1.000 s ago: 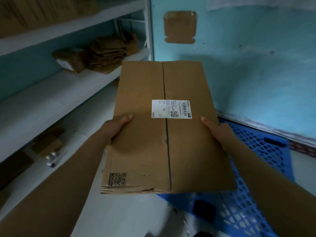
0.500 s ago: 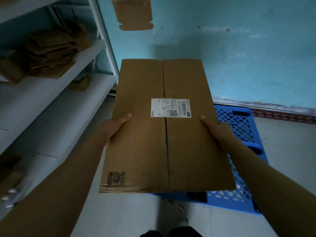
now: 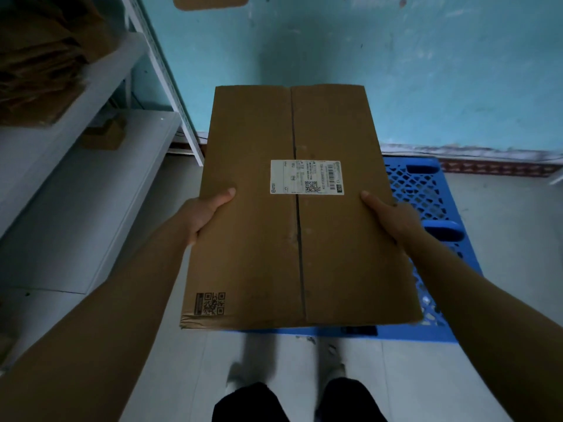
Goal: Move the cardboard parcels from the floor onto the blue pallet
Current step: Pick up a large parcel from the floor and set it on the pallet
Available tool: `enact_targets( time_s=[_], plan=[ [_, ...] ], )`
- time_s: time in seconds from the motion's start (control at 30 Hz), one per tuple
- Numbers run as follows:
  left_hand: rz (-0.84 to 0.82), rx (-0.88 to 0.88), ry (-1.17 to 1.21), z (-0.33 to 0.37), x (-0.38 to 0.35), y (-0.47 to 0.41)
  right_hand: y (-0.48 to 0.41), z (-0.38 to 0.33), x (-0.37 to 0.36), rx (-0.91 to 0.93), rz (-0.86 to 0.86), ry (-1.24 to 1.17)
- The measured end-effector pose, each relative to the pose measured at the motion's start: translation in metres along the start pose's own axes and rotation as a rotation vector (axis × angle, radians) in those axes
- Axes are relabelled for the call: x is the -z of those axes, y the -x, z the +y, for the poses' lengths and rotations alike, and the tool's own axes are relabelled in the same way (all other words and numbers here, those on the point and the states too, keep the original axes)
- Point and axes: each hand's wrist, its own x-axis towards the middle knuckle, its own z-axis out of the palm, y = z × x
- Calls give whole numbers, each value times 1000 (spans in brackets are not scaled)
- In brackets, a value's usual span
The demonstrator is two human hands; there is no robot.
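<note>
Above the near-left part of the blue pallet (image 3: 426,193), the cardboard parcel (image 3: 304,254) hangs clear, left hand (image 3: 205,213) and right hand (image 3: 391,214) each clasping a side edge, thumb on top; lowered askew, it could overhang and tip off

Matt cardboard parcel (image 3: 292,208), blue plastic lattice pallet (image 3: 426,190)

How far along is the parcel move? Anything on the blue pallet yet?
Done: nothing shows on the visible part of the blue pallet, though the cardboard parcel hides much of it. In hand: that parcel, gripped at its sides by the left hand and right hand, up over the pallet. Left: setting it down; the floor in view shows no other parcels.
</note>
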Motion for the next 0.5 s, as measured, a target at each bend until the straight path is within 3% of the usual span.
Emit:
enact_targets(
  time_s=[0.23, 0.5],
  plan=[
    [-16, 23, -34, -40, 9, -66, -35, 50, -62, -68, -10, -82],
    [-15, 71, -50, -141, -23, -184, -114, 160, -127, -109, -5, -98]
  ],
)
